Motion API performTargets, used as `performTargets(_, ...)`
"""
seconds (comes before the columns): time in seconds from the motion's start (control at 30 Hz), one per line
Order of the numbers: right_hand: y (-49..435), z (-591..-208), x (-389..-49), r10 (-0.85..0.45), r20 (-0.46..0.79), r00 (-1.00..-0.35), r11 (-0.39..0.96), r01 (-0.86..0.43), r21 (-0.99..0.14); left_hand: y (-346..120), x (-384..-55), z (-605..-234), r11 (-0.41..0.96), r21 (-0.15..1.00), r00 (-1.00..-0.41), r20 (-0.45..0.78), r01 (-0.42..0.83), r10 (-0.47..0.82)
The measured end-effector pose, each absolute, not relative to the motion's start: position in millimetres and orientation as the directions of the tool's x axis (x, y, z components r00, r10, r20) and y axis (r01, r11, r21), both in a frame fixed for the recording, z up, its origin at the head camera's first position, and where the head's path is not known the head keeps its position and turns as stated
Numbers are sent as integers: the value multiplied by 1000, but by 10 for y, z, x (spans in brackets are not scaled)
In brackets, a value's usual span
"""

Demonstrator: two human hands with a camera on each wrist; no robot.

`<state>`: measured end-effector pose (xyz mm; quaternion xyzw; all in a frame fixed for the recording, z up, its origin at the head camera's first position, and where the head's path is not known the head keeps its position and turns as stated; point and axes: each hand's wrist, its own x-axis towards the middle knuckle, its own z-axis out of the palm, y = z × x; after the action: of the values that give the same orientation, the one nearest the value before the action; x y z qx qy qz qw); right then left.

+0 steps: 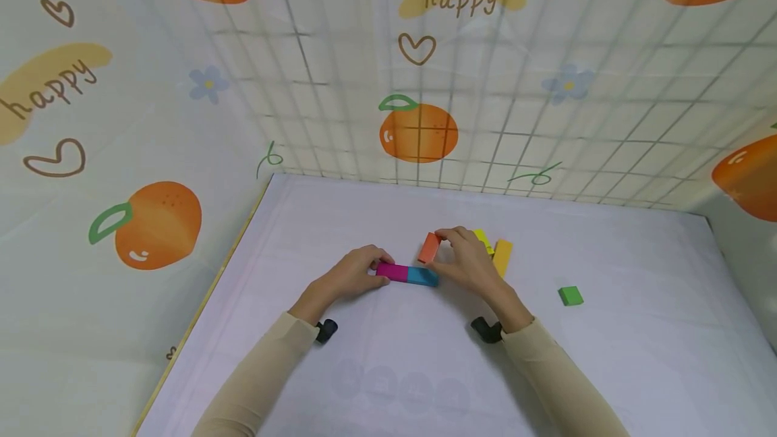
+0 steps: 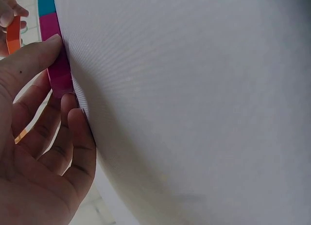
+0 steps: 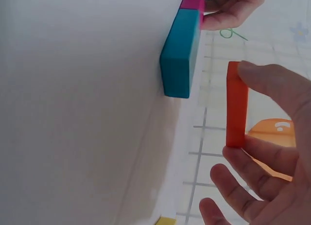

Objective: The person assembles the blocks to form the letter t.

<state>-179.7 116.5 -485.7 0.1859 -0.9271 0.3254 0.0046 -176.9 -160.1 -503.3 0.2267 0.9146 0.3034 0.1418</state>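
A magenta block and a blue block lie end to end on the white table. The left hand pinches the magenta block at its left end, thumb on the near side and fingertips at the far side and end. Between thumb and fingertips, the right hand grips an orange-red block by its two ends. That block is held tilted just beyond the blue one, and a gap shows between them in the right wrist view.
Right of the right hand lie a yellow block, partly hidden, and a long orange-yellow block. Farther right sits a green block. A printed curtain hangs along the back and left of the table.
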Motion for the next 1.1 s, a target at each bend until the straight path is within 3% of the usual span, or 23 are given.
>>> performTargets(1.1, 885, -5027, -2023, -445, 23, -895, 725, -375, -577, -1604, -1770, -5021, 718, 610, -851, -131, 336, 509)
